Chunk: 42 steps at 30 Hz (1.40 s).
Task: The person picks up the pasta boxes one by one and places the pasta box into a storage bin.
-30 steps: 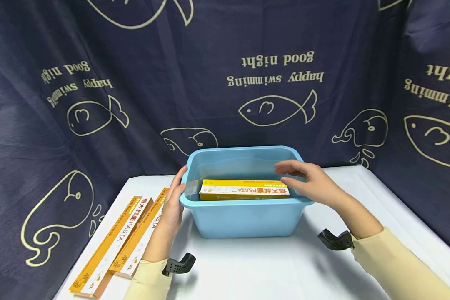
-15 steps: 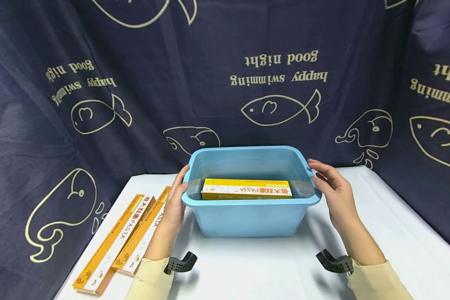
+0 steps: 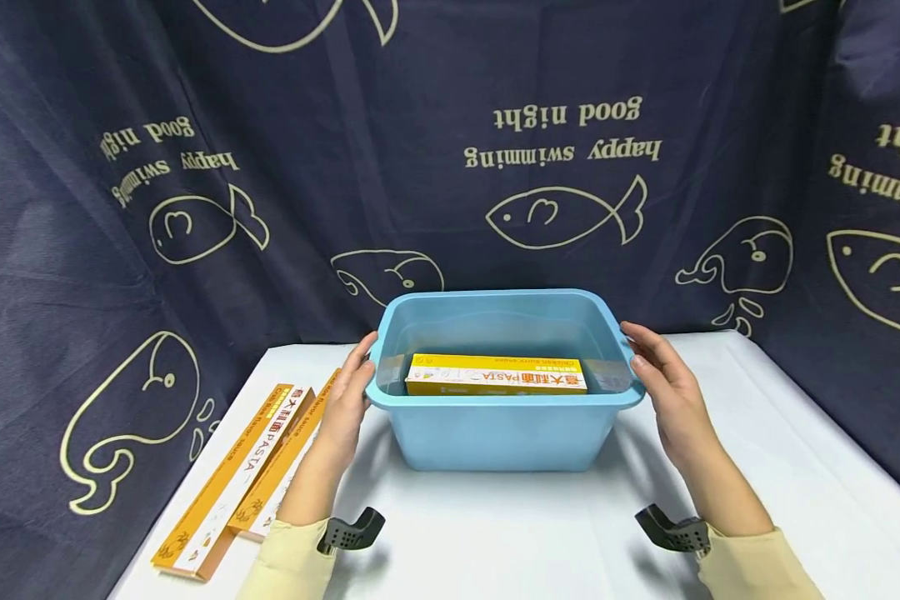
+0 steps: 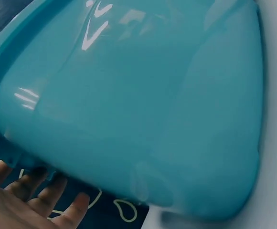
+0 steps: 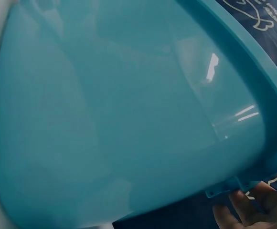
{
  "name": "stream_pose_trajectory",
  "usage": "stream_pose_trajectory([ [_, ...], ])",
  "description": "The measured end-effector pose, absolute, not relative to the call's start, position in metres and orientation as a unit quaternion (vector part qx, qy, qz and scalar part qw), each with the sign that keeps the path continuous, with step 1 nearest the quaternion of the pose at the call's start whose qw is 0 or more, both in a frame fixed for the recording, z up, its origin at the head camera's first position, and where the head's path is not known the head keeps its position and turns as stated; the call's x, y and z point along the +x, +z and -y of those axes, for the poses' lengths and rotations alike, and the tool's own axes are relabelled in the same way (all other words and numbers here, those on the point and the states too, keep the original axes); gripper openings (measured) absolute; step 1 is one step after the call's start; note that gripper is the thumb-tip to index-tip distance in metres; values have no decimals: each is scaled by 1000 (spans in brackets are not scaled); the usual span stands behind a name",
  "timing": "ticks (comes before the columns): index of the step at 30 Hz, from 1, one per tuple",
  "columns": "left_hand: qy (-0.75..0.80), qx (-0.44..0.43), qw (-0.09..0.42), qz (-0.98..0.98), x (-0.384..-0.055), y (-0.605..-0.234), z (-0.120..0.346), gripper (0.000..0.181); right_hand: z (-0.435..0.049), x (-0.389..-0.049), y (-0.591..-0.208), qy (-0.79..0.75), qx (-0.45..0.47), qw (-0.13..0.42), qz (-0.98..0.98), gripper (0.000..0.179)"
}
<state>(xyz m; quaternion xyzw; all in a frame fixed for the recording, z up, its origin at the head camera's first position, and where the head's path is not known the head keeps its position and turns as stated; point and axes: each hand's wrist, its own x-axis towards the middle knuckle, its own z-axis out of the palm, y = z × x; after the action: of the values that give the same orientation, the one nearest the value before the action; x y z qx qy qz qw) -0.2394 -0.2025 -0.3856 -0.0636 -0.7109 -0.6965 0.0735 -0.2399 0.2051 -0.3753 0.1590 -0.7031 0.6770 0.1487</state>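
A light blue plastic tub (image 3: pixel 501 437) is in the middle of the head view, with a yellow and white pasta box (image 3: pixel 497 381) lying lengthwise inside. My left hand (image 3: pixel 345 408) holds the tub's left rim, thumb near the top edge. In the left wrist view its fingers (image 4: pixel 47 198) reach under the rim. On the opposite side, my right hand (image 3: pixel 671 396) holds the right rim. Its fingers (image 5: pixel 246 210) show below the rim's tab in the right wrist view. Both wrist views are mostly filled by the tub's glossy outer walls.
Two orange and white pasta boxes lie at the left of the white table (image 3: pixel 495 533): an outer box (image 3: pixel 232 483) and an inner box (image 3: pixel 285 467) partly hidden by my left arm. A dark blue fish-print curtain (image 3: pixel 435 125) stands close behind the tub.
My right hand has come out from over the tub's inside and moved right to its right rim. My left hand has stayed at the left rim. The view has shifted slightly.
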Motion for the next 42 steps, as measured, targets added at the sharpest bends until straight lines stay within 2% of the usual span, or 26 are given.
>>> stream_pose_trajectory([
  [11,-593,-68,93,797,-216,-381,220,52,-196,-242,-381,666,144,123,722,45],
  [14,-539,-45,102,835,-211,-385,227,55,-195,-241,-382,670,139,118,720,43],
  [23,-419,47,60,905,-198,-396,253,63,-196,-242,-383,660,142,123,727,42],
  [35,-315,52,44,947,-171,-413,292,80,-196,-244,-384,646,147,116,740,41],
  [42,-281,49,48,957,-157,-422,301,83,-200,-243,-384,649,144,120,737,41],
])
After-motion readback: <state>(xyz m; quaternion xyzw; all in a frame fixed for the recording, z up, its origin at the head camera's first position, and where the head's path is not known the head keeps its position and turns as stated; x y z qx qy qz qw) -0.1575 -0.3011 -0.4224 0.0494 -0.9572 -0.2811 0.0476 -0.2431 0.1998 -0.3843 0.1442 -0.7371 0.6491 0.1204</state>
